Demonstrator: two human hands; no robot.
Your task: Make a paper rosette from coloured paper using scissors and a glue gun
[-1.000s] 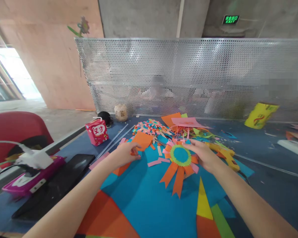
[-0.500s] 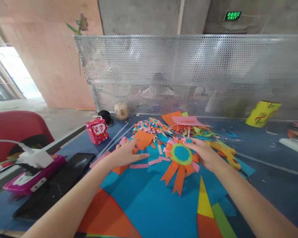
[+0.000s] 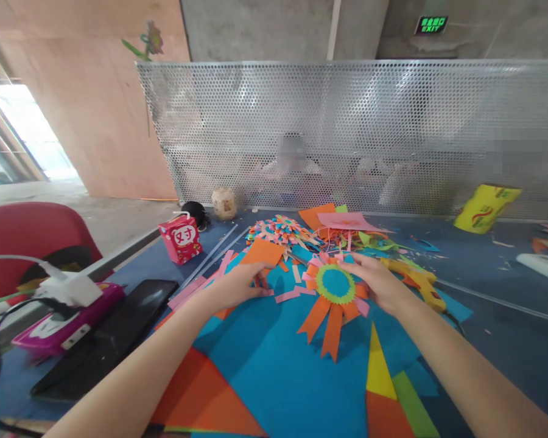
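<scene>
My right hand (image 3: 378,281) holds a paper rosette (image 3: 335,284) by its right edge. The rosette has a blue centre, a green scalloped ring, orange and pink loops around it and orange notched tails hanging toward me. My left hand (image 3: 243,285) is closed at the fingertips on a small pink paper strip, mostly hidden under the fingers. Two more pink strips (image 3: 287,297) lie just right of those fingertips, on blue paper (image 3: 292,371). An orange paper piece (image 3: 261,252) lies behind my left hand.
A yellow glue gun (image 3: 422,283) lies right of my right hand. Finished-looking paper rosettes (image 3: 283,230) are heaped behind. At left are a red drink carton (image 3: 181,239), a black phone (image 3: 105,337) and a purple power strip (image 3: 68,331). A perforated metal screen (image 3: 256,121) borders the table's back.
My left hand has gone from spread fingers above the table to fingertips closed on the nearest pink strip. My right hand keeps its hold on the rosette.
</scene>
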